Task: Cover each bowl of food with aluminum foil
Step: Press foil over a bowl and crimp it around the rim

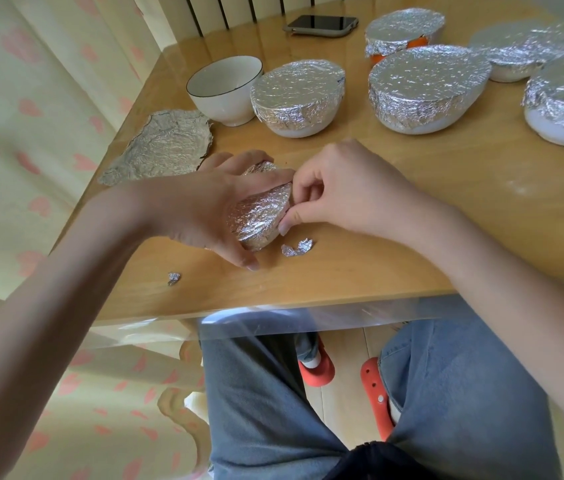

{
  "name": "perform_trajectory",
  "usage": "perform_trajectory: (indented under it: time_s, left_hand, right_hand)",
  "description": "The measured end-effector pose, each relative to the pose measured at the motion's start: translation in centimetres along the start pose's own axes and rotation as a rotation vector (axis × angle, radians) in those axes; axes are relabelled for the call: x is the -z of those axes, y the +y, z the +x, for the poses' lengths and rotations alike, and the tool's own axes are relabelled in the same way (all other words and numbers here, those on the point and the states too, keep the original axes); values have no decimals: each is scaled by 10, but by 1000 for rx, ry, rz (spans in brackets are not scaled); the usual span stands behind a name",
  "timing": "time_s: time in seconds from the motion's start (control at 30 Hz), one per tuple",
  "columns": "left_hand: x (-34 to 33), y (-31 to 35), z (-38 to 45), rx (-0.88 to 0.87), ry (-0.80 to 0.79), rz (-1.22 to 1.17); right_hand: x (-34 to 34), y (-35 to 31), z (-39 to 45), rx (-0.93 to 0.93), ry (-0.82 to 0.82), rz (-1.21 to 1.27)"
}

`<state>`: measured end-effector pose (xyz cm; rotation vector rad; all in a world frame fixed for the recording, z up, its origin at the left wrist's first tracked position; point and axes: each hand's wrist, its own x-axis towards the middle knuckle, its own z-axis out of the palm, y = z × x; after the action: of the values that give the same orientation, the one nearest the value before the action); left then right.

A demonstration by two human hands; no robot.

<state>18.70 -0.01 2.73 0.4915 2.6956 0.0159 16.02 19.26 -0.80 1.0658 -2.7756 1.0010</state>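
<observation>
Small foil-wrapped bowl (259,211) held tilted by left hand (204,209), nr counter (360,271) front edge; foil rim pinched by right hand (339,192) fingers (291,216). Crimping step underway. Next, prob.: plain white bowl (225,88) beyond to be covered w/ crumpled foil sheet (162,147).

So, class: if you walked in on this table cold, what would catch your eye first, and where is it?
First, the two hands at the table's near middle: the left hand grips a small foil-wrapped bowl while the right hand pinches the foil at its edge. Next, the foil-covered bowls across the back right, with one uncovered white bowl at their left end. A crumpled foil sheet lies by the left edge.
</observation>
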Motion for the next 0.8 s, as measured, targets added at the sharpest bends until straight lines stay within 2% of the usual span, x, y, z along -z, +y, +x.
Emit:
perform_trajectory:
  time_s: [0.23,0.4,0.53,0.7,0.8]
  left_hand:
    - [1,2,-1,7,-5,-15]
    - [-5,11,-1,149,78,20]
    - [-8,21,-2,291,53,56]
    - [0,7,-6,136,-13,95]
    - [-3,6,-6,75,-34,-2]
  right_hand:
    - [21,-4,32,-71,-211,-192]
    - [13,13,4,-100,-54,-168]
    - [1,8,-24,-126,-62,-115]
    - [-19,-15,-29,-116,31,-207]
    - [-26,-20,-26,-121,97,-180]
